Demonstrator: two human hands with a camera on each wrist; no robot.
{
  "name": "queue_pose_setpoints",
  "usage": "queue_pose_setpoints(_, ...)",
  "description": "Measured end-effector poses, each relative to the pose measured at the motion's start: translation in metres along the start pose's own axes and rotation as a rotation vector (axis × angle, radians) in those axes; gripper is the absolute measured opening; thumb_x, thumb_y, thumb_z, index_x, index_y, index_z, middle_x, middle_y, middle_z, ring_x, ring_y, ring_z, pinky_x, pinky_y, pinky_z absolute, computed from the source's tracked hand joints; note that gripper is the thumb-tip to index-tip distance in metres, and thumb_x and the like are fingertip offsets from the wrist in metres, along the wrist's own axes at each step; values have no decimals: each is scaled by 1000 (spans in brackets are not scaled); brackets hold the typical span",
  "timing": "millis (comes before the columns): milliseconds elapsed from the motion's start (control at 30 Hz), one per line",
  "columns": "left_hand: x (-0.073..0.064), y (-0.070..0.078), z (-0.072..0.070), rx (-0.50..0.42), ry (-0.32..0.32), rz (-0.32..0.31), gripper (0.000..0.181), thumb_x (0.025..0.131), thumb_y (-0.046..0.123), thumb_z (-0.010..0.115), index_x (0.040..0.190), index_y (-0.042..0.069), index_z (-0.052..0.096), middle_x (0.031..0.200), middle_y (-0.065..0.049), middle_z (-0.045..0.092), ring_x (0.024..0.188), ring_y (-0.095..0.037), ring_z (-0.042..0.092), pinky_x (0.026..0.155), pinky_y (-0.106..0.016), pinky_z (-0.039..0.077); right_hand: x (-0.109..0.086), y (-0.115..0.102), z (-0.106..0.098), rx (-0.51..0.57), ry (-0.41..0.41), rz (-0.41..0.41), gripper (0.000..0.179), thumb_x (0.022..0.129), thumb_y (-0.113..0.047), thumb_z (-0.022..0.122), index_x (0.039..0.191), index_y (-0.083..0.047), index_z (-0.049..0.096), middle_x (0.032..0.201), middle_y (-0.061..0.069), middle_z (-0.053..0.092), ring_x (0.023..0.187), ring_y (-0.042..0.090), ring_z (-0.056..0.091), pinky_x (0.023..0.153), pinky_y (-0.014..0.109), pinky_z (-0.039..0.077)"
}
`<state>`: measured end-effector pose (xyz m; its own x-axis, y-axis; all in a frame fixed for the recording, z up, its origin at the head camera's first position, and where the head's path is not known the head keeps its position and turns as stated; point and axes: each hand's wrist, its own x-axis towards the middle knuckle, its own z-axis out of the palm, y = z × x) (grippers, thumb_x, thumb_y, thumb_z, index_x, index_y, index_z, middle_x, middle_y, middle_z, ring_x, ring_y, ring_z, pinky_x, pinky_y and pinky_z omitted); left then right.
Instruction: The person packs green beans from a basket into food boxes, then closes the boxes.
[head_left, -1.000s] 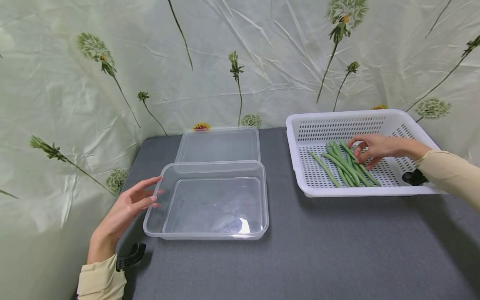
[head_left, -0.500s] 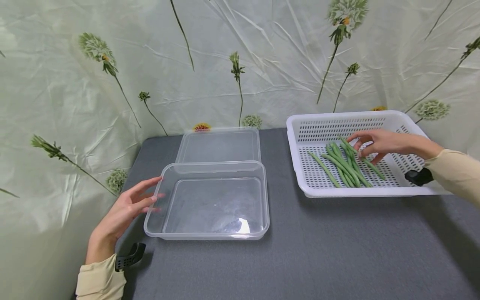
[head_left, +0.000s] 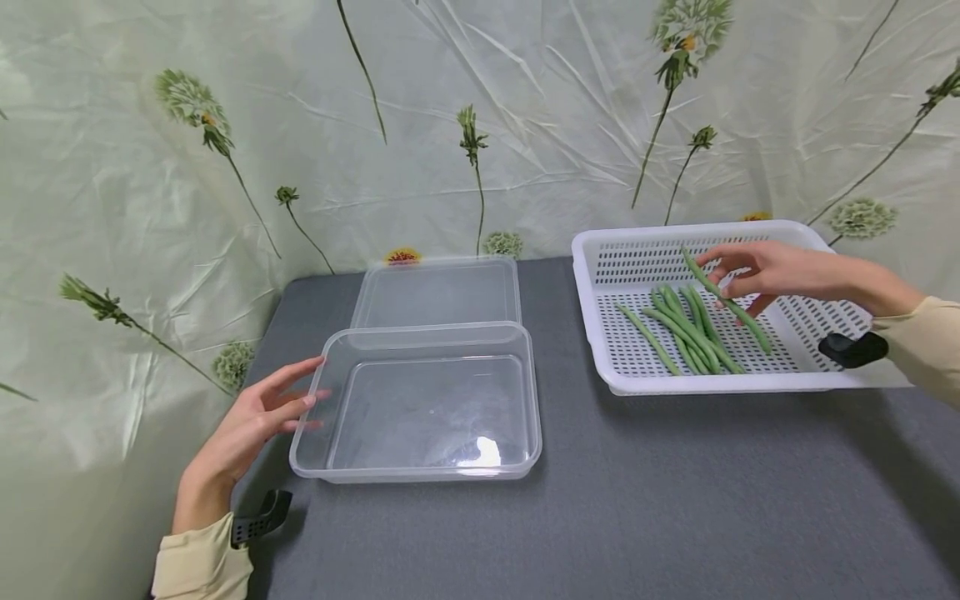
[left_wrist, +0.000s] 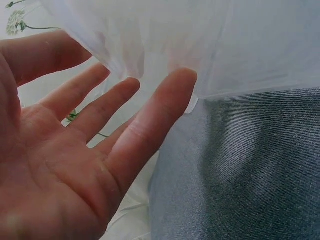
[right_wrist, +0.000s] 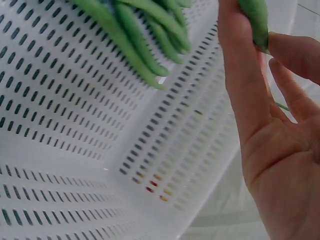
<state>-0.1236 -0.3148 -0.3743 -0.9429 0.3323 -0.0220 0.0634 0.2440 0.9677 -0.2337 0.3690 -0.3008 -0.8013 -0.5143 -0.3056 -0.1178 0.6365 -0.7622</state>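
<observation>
In the head view my right hand (head_left: 798, 272) pinches one green bean (head_left: 756, 330) between thumb and fingers, raised over the white perforated basket (head_left: 750, 384). Several more green beans (head_left: 686, 330) lie on the basket's floor, below and left of that hand. The right wrist view shows the tip of the pinched bean (right_wrist: 257, 22) at the fingertips. At the left, a clear plastic container (head_left: 416, 475) stands uncovered with nothing in it. My left hand (head_left: 243, 429) is at its left side with relaxed, spread fingers; some fingers show through the clear wall.
A translucent flat lid (head_left: 438, 292) lies behind the container. Both stand on a dark grey tabletop (head_left: 570, 500), the basket at its right. A flower-patterned plastic sheet (head_left: 420, 167) hangs behind the table and down its left side.
My right hand has drawn one green bean away from the others and lifted it, moving up and right. The left hand stays at the container's side.
</observation>
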Motion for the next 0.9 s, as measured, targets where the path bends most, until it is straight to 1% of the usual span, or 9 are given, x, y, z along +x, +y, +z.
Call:
queue_pose_setpoints(200,1,-1,2,-6,1,8,52,100,3,55,149,-1,38,152,-7,38,117,-14,61,78,-42,58,-9,-10,1,-11,37,-38,56,100,-8,56,147,6,28,134,33,48,97,21,67,68,44,59)
queue_pose_setpoints(333,2,-2,3,-12,1,6,52,100,3,55,149,0,38,152,-7,38,117,-14,61,78,-42,58,-13,-16,5,-3,41,-57,56,101,-7,55,148,5,28,132,29,52,97,22,68,68,44,59)
queue_pose_setpoints(400,3,-1,3,-14,4,3,52,100,4,56,149,0,38,152,-7,38,117,-14,61,78,-42,58,-15,-19,7,4,45,-70,56,101,-6,55,148,5,28,128,24,55,97,23,68,68,45,59)
queue_pose_setpoints(533,3,-1,3,-12,9,-2,52,100,5,56,149,0,38,152,-7,39,116,-13,61,78,-42,58,-18,-27,15,5,77,-88,54,100,-5,56,147,3,30,127,24,56,96,20,68,67,44,59)
queue_pose_setpoints(633,3,-1,3,-6,10,-5,52,100,5,56,149,1,38,151,-7,39,116,-13,61,78,-42,58,-21,-35,21,2,122,-90,54,100,-5,56,148,1,31,128,25,55,96,18,68,67,43,59)
queue_pose_setpoints(733,4,-2,3,1,12,-13,52,100,7,56,149,2,39,151,-7,39,116,-13,61,78,-41,58,-23,-43,29,26,183,-96,53,100,-5,56,147,0,33,125,17,59,96,19,68,67,43,59)
queue_pose_setpoints(833,5,-2,4,0,13,-18,52,100,7,57,149,3,39,151,-7,40,116,-13,61,78,-41,58,-25,-50,39,66,249,-98,53,99,-3,57,147,-1,35,119,3,63,97,16,68,67,42,59)
queue_pose_setpoints(900,5,-3,4,-6,10,-14,52,100,7,57,149,2,39,152,-8,40,117,-14,61,78,-42,58,-26,-56,47,91,282,-101,54,99,-3,58,147,-2,35,117,-2,64,97,14,67,68,42,59)
